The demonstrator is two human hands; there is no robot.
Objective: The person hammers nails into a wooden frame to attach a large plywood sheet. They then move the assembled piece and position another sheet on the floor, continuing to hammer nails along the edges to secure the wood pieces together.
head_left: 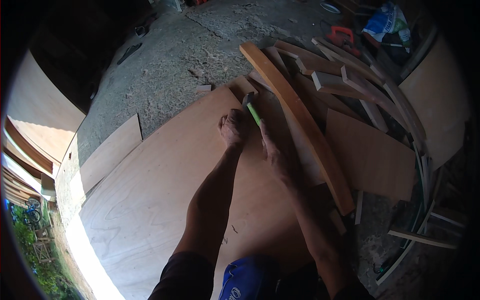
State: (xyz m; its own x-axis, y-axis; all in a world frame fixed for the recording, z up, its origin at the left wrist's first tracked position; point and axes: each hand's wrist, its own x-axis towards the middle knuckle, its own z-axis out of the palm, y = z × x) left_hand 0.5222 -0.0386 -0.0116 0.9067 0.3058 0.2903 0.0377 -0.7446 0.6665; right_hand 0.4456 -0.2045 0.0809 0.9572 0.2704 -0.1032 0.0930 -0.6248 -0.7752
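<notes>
A large plywood sheet [165,185] lies on the floor in front of me, with a wooden strip [242,87] at its far edge. Near that edge my left hand [233,129] rests on the sheet, fingers curled closed; whatever they pinch, if anything, is too small or hidden to make out. Just to its right, my right hand [270,147] grips a hammer [254,114] by its green handle. The dark hammer head is beside the left hand, close to the wooden strip.
A long curved-looking wooden beam [300,120] lies along the right side of the sheet. Beyond it are piled boards [340,85], a square plywood piece [370,155], a red tool [342,37] and a blue-white bag [387,25]. A smaller panel [112,155] lies left on rough concrete [165,65].
</notes>
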